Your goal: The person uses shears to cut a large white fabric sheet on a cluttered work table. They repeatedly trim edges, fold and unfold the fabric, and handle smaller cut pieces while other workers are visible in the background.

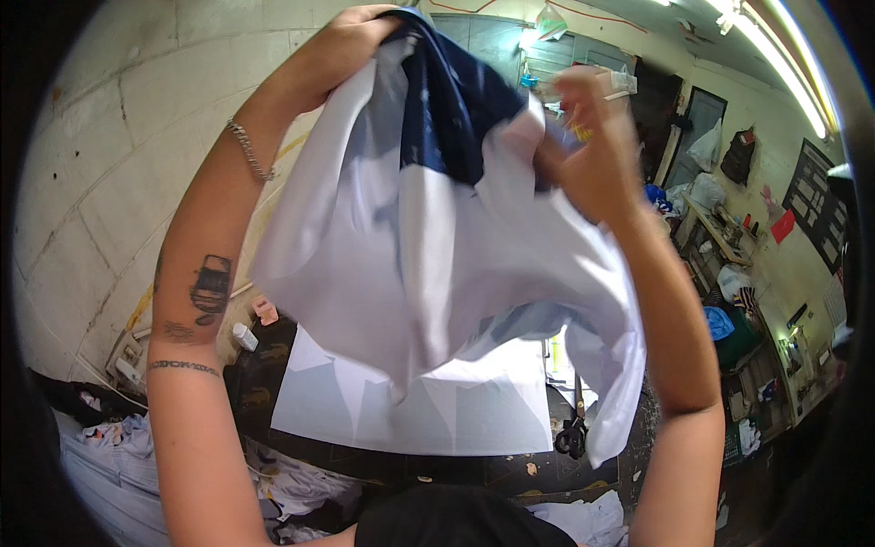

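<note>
Both arms are raised high, forearms coming up from the lower edge and bent inward toward each other. The left hand, its wrist ringed by a thin silver chain bracelet, is clenched over the top edge of a white and navy fabric garment, knuckles turned up. The right hand is blurred but closed on the same cloth at its upper right, fingers bunched into the fold. That garment hangs spread between the two hands, well above a dark worktable (the navy part uppermost, the white part draping down). Below it a flat white cloth panel lies on the tabletop, with black-handled scissors just off its right edge. Near the tabletop's far left corner stand a small white bottle and a small pink packet. A red flag-shaped sign hangs on the right wall
</note>
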`<state>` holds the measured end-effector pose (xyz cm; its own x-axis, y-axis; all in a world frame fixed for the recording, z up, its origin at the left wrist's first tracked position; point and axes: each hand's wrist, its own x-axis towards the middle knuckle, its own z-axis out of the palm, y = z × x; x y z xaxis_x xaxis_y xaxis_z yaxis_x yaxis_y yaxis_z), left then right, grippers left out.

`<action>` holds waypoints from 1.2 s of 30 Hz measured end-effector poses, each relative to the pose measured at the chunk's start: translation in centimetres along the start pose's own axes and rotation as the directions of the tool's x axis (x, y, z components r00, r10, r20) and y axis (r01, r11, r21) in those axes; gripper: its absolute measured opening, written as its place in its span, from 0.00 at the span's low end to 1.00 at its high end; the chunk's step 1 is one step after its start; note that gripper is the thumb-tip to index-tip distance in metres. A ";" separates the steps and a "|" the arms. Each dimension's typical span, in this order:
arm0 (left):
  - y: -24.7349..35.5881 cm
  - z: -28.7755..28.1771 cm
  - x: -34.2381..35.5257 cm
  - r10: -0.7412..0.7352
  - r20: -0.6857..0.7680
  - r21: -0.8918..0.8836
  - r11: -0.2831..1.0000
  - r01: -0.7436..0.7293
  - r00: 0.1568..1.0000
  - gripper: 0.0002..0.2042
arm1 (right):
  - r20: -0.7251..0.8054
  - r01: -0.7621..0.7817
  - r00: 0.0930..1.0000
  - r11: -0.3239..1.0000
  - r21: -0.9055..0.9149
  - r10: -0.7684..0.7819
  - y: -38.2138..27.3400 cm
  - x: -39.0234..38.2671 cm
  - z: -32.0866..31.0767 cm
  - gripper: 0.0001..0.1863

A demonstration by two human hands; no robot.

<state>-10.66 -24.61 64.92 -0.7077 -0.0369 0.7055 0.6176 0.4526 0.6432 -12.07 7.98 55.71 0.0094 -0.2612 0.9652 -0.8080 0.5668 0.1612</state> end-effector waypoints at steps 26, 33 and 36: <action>4.4 0.2 -4.4 0.281 -0.005 0.780 0.602 -0.172 0.960 0.16 | 0.929 -0.717 0.257 0.697 -0.001 0.266 -1.8 -10.9 1.2 0.19; -1.8 5.0 -10.8 -0.186 0.882 0.356 0.865 -0.353 0.433 0.32 | 0.713 -0.690 0.674 -0.181 0.701 0.195 -1.1 -16.3 -3.7 0.36; -1.8 2.4 -11.5 -0.029 0.528 0.043 0.999 0.007 0.849 0.15 | 0.716 -0.584 0.695 -0.532 0.614 0.064 -4.7 -25.5 -2.2 0.61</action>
<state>-4.47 -22.81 54.95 -0.7995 0.4264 0.4231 0.5973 0.4902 0.6347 -7.24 13.68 30.81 -0.4669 -0.7049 0.5340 0.0623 -0.6286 -0.7753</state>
